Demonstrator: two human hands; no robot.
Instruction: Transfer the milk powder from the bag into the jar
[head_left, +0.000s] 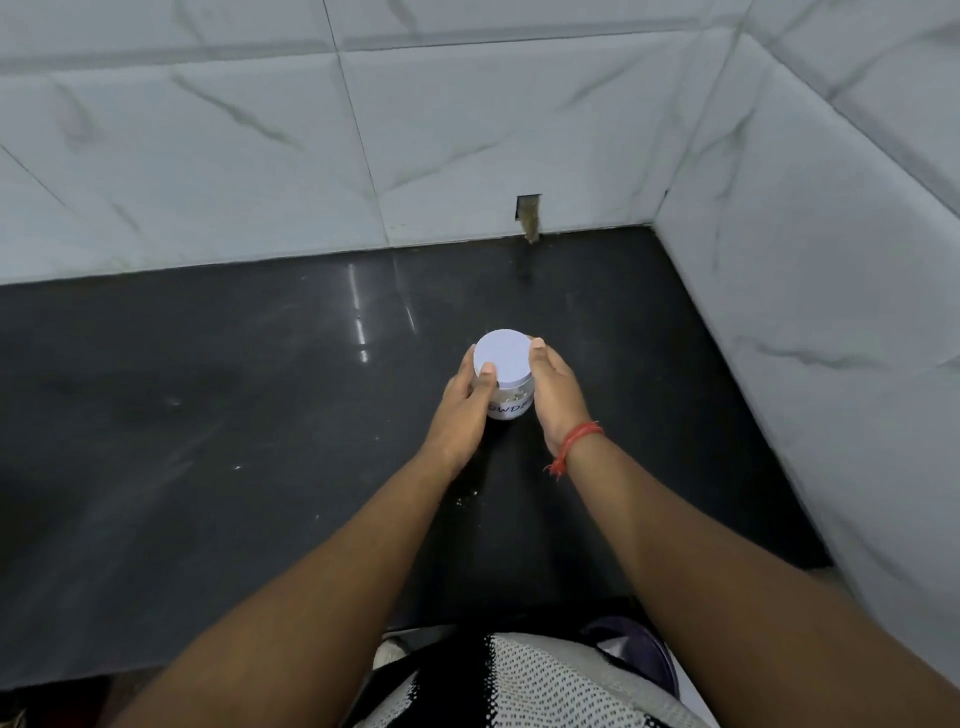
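Note:
A small jar (511, 404) with a flat white lid (503, 357) stands upright on the black countertop (208, 415). Its label shows part of a printed word. My left hand (462, 410) wraps the jar's left side, thumb on the lid's edge. My right hand (556, 395) holds the right side, thumb against the lid's rim. A red thread is tied round my right wrist. No bag of milk powder is in view.
White marble-look tiled walls (260, 156) close the counter at the back and on the right (805, 286). A small notch in the back wall (529, 215) meets the counter. The counter's front edge runs near my body, with a dark round object (644, 649) below it.

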